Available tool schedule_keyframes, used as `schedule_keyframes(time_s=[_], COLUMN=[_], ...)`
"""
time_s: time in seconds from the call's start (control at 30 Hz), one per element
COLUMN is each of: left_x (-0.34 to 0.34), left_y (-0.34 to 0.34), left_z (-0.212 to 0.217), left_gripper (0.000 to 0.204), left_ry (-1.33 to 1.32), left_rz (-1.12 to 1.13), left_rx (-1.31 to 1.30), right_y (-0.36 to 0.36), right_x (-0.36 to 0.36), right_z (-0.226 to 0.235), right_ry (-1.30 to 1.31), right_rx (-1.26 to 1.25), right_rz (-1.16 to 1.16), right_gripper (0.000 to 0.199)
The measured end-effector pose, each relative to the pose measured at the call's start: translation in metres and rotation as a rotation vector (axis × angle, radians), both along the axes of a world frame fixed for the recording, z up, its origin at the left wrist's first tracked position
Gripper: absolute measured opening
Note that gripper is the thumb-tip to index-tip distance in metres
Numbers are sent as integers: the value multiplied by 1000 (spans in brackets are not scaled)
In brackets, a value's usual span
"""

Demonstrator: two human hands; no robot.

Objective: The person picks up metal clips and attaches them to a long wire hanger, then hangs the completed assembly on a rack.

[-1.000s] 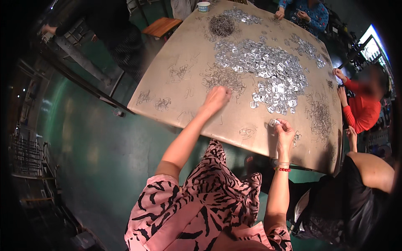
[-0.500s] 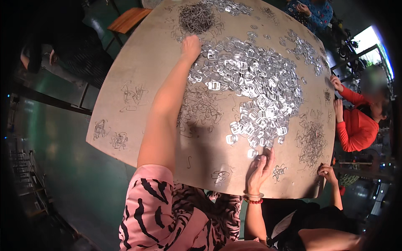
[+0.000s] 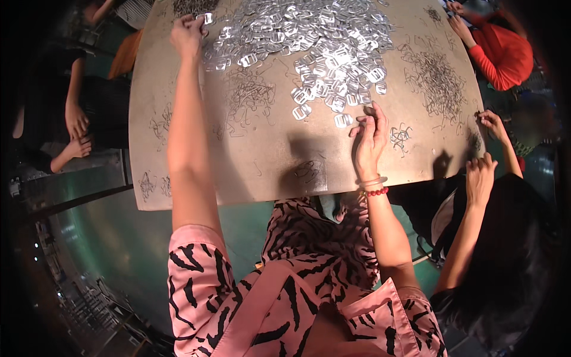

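At the near edge of the round brown table [image 3: 178, 178], the person's right hand [image 3: 370, 140] rests with fingers loosely curled, its fingertips just beside a single flat metal buckle [image 3: 343, 121] that lies apart from the heap. Whether anything sits inside that curl cannot be told. A small tangle of wire clips [image 3: 401, 135] lies just to its right.

Farther in, the big pile of silver buckles [image 3: 309, 41] covers the table's middle, with a thin scatter of bent wire pieces [image 3: 250, 98] on its near left side.

At the far left edge, the left hand [image 3: 187, 35] is stretched out and pinches one buckle [image 3: 206, 18] between fingertips.

The step in hand looks like picking parts for assembly. The next move probably calls for bringing the pinched buckle to the near edge.

A co-worker's hands [image 3: 485, 143] work at the right edge.
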State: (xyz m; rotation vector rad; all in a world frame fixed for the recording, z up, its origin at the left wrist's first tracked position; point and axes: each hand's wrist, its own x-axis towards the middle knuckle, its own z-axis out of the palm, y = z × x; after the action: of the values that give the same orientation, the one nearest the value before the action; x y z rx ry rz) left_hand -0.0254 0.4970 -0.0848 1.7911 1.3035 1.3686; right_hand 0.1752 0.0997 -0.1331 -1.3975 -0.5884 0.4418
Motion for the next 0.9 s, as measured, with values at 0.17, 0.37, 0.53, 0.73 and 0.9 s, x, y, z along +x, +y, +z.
schedule_keyframes(time_s=[0.17,0.37,0.53,0.73,0.9], left_x=[56,91,107,121,125], left_y=[-211,-345,-347,-331,-325], left_z=[58,27,28,-28,-14], left_gripper=[19,7,20,25,35], left_ry=[-101,26,334,723,838], left_rz=[-469,-693,-709,-581,-627], left_rx=[-265,-453,-291,227,21], right_y=[-3,-38,-70,-73,-65], right_x=[4,-10,15,8,3], right_z=[2,28,26,11,-6], right_ry=[61,288,360,453,396], right_rx=[72,233,138,73,40], right_rz=[3,141,135,80,70], right_gripper=[29,28,26,21,9])
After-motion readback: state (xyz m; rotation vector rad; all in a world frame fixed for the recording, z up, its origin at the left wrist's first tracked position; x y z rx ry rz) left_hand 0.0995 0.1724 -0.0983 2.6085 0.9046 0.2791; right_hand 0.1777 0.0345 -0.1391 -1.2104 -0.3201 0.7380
